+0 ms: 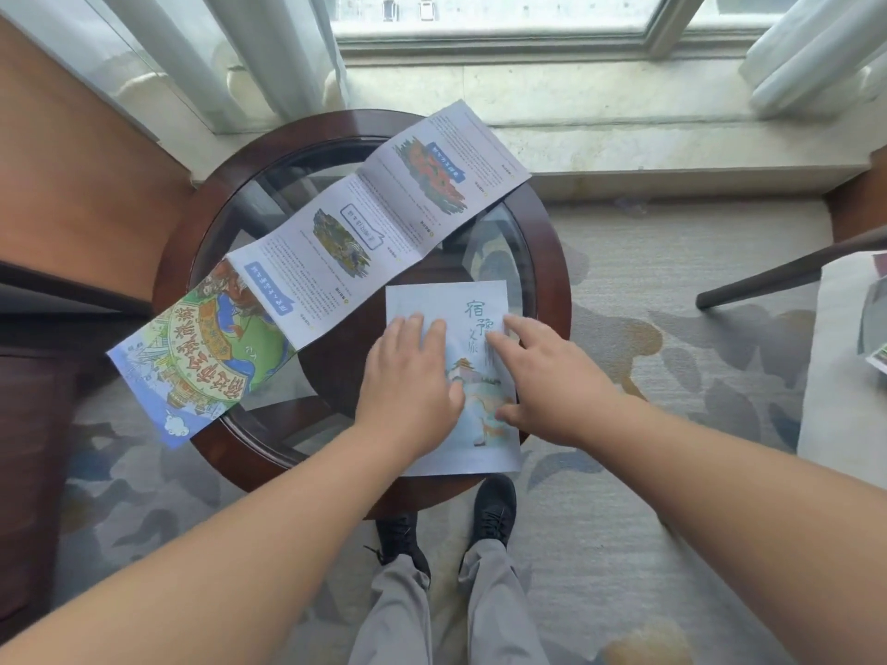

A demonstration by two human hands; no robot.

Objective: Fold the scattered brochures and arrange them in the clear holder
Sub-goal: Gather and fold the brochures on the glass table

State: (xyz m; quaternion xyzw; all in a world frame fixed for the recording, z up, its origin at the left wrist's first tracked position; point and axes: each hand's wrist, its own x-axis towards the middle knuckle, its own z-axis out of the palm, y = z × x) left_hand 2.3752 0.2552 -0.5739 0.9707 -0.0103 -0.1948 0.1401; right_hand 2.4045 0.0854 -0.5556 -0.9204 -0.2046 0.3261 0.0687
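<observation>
Glass table (485, 261): both hands press the folded brochure (473, 448) (fingers flat)

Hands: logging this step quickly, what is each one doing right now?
Left hand: open, flat, pressing the folded brochure.
Right hand: open, fingers spread, pressing the same brochure.

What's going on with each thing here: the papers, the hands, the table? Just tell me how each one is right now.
Long brochure: fully unfolded, lying diagonally across the table, both ends overhanging the rim.
Small brochure: folded, flat, near edge overhanging the table.
Left hand: open, palm down on the small brochure.
Right hand: open, fingers pressing the small brochure.
Round glass table: upright, carrying both brochures.
Curtains: drawn aside.
</observation>
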